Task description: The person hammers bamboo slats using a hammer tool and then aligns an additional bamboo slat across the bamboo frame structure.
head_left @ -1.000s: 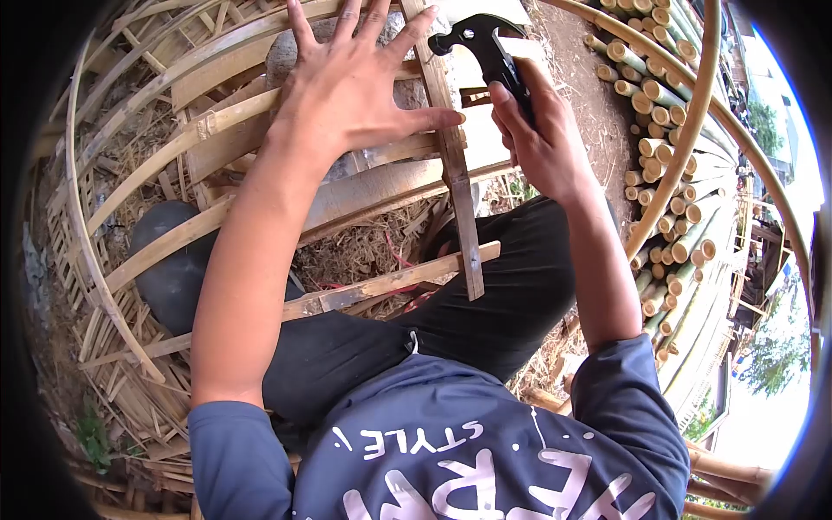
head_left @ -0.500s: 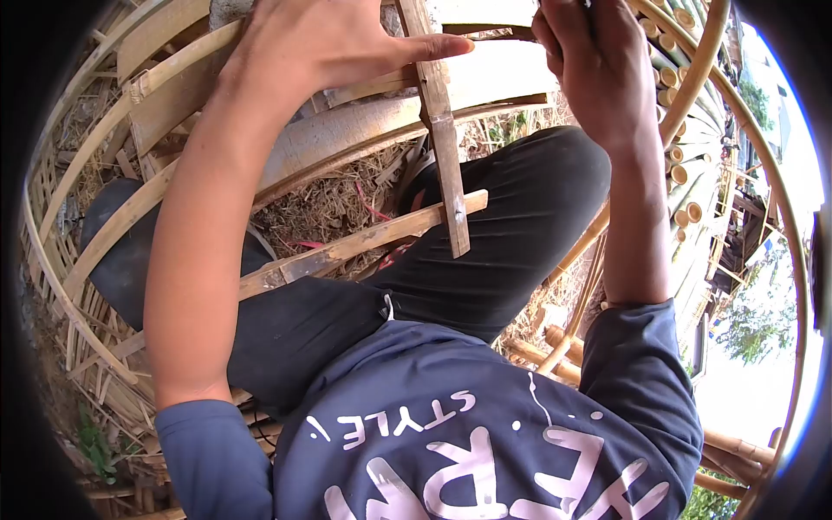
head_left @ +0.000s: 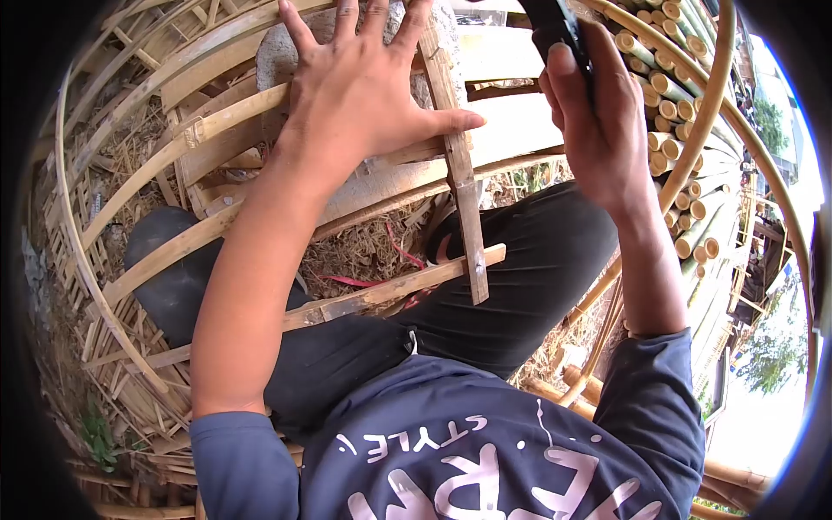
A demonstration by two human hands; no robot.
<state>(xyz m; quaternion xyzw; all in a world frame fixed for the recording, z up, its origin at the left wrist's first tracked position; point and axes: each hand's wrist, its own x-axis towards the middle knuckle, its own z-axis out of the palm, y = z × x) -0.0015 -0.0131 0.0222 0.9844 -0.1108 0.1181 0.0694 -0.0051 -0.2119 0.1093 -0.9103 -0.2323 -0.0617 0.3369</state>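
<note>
Outdoors, near stacked bamboo poles (head_left: 685, 152) at two o'clock. At twelve, narrow, stained brown slat (head_left: 464, 186), under thumb of wide-spread left hand (head_left: 360, 104). At one, black hammer (head_left: 555, 30), clasped in right hand (head_left: 604, 126).

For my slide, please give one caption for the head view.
Left hand spread, thumb across a slat, right hand gripping a black tool, cut bamboo poles stacked nearby.

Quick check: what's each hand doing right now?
Left hand: open, fingers spread, thumb across the upright slat.
Right hand: closed around a black tool.
</note>
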